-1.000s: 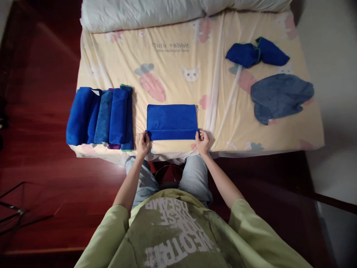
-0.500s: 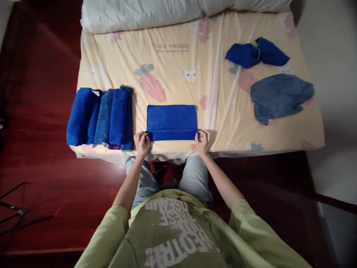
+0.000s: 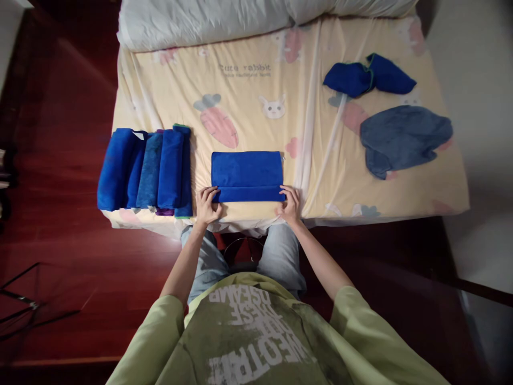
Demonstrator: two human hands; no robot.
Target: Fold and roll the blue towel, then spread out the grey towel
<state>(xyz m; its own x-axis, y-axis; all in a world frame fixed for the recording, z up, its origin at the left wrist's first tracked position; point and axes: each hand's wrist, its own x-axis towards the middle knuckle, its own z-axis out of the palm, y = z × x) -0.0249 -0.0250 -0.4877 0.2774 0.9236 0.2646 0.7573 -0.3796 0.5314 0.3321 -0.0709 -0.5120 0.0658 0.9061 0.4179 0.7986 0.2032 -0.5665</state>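
Blue towel (image 3: 247,175) flat, near edge folded up; both hands' fingers (image 3: 211,191) spread on corners.

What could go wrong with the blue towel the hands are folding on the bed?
The blue towel lies close to the near edge of the bed, so a tug might slide it off onto the floor. The left hand and right hand touch only the corners of the narrow folded strip, so it may unroll or go crooked. It could also nudge the row of folded towels.
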